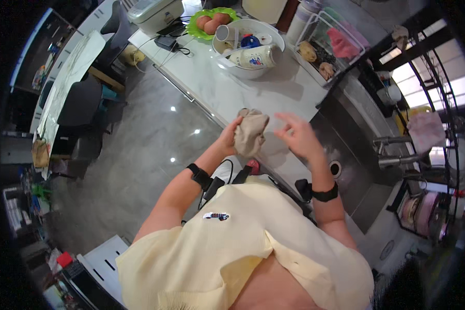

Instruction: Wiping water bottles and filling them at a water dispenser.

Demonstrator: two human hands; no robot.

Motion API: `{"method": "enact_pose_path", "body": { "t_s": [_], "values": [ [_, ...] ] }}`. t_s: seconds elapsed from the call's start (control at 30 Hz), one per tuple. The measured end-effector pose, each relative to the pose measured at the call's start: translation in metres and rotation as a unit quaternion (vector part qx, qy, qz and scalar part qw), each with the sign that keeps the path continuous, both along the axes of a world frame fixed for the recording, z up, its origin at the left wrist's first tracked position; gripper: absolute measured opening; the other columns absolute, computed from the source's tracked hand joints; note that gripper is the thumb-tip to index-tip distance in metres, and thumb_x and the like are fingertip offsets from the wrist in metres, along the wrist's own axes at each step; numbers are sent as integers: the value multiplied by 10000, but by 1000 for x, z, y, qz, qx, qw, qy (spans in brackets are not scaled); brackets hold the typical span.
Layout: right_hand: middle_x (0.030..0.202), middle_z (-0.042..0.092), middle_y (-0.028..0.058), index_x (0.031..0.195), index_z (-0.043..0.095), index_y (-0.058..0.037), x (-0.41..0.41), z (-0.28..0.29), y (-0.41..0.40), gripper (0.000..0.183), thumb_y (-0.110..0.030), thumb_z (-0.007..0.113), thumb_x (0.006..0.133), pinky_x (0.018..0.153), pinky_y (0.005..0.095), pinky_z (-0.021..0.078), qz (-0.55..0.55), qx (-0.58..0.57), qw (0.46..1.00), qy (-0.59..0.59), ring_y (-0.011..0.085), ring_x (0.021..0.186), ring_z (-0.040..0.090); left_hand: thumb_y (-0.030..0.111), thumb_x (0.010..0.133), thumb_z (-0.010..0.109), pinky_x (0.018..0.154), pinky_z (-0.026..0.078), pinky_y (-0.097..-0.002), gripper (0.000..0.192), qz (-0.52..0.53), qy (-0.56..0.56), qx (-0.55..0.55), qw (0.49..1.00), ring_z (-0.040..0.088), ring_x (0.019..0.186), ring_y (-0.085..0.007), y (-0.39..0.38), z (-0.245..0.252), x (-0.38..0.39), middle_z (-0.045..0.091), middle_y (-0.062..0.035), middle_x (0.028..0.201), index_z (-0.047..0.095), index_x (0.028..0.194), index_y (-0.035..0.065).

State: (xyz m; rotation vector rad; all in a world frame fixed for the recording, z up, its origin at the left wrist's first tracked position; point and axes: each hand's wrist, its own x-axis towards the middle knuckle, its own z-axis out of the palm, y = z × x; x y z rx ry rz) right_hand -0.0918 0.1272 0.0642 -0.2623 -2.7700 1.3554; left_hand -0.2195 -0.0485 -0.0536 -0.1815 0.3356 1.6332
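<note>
My left hand (229, 136) holds a crumpled beige cloth (250, 133) over the near edge of the white countertop (236, 93). To the right of the cloth, apart from it, is my right hand (297, 135), slightly blurred, with its fingers apart and nothing seen in them. Farther up the counter stands a white basin (248, 73) holding a jar with a blue print (254, 57) and other items. Behind the basin, a green scalloped dish (193, 28) carries several brown, rounded items that look like eggs.
A stainless steel sink (345, 128) with a faucet (395, 159) lies at the right. A black power adapter (166, 43) with cables rests near the counter's left edge. A wire-handled container (314, 71) stands at the back right, and a dark chair (81, 102) at the left.
</note>
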Motion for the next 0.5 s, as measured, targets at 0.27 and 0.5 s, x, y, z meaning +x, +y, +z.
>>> {"method": "enact_pose_path", "body": {
  "t_s": [0.27, 0.5],
  "values": [
    [1038, 562, 141, 1171, 479, -45, -56, -9, 39, 494, -163, 662, 728, 597, 281, 464, -94, 103, 990, 38, 170, 679, 579, 330, 884, 392, 939, 384, -417, 438, 95, -5, -56, 994, 520, 1048, -284, 0, 4, -30, 537, -137, 1146, 453, 1192, 25],
    [948, 585, 114, 1202, 459, -61, -56, -62, -9, 550, -118, 658, 692, 585, 296, 460, -130, -125, 983, -44, 137, 657, 571, 230, 875, 469, 804, 487, -331, 337, 30, 190, -54, 980, 579, 922, -199, 32, 37, -44, 563, -112, 1048, 458, 1151, 37]
  ]
}}
